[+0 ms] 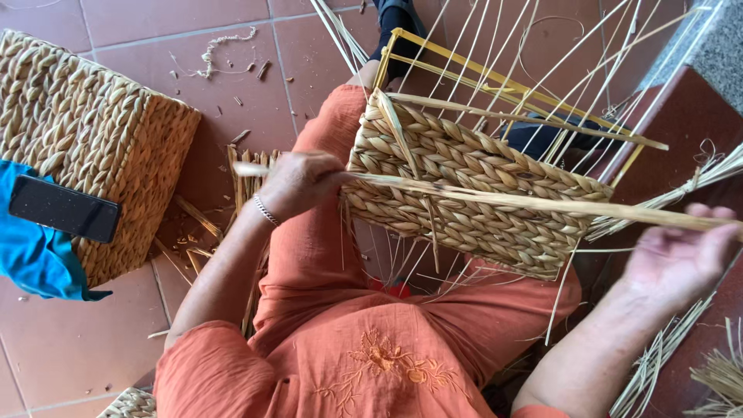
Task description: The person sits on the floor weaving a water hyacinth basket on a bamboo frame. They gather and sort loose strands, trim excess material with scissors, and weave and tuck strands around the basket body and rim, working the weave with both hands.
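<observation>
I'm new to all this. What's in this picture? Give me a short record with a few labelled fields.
Left hand: left hand grips one end of a long straw strand
Right hand: right hand holds the strand's other end
Work piece: half-woven basket on a yellow wire frame, resting on the lap
Nearby: finished woven basket carrying a black phone and blue cloth
Floor: red tiles, straw scraps

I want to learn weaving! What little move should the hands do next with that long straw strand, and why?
Probably pull the strand snug with the right hand and tuck it behind the next upright stake. It lies stretched across the half-woven basket, the left hand pinning its other end, and the stakes above the weave are bare.
</observation>
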### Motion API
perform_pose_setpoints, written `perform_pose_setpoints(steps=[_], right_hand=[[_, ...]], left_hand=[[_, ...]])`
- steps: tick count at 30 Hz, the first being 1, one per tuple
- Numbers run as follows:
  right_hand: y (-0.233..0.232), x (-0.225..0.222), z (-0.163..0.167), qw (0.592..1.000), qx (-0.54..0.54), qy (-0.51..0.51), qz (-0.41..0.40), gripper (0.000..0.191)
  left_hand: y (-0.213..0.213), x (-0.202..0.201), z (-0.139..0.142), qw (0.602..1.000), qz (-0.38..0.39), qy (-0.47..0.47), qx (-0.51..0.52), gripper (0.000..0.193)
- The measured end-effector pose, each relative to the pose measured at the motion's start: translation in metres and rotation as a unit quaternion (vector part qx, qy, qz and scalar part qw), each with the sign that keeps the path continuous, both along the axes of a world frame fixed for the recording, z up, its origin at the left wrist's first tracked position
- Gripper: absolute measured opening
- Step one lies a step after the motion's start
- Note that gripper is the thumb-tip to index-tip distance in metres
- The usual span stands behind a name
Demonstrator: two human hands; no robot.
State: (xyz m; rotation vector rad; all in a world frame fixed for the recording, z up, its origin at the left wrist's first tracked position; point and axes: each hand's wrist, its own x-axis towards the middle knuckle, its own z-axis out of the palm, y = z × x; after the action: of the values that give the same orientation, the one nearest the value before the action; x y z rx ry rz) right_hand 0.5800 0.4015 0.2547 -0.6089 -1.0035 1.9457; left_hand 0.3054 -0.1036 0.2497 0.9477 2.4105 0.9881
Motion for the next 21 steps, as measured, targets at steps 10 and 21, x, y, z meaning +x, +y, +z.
perform_pose_setpoints(steps=[10,21], right_hand=[[-0.196,-0.148,0.024,0.978,-0.005,-0.072,0.196,0.015],[-0.223,-0.266,0.020,0.843,0.363,-0.186,0.350,0.020]], left_hand=[[0.044,0.016,0.023,0.970,-0.033,0.050,0.235,0.057],[-0.027,-0.063,-0.049,0.953,0.273,0.095,0.087,0.011]])
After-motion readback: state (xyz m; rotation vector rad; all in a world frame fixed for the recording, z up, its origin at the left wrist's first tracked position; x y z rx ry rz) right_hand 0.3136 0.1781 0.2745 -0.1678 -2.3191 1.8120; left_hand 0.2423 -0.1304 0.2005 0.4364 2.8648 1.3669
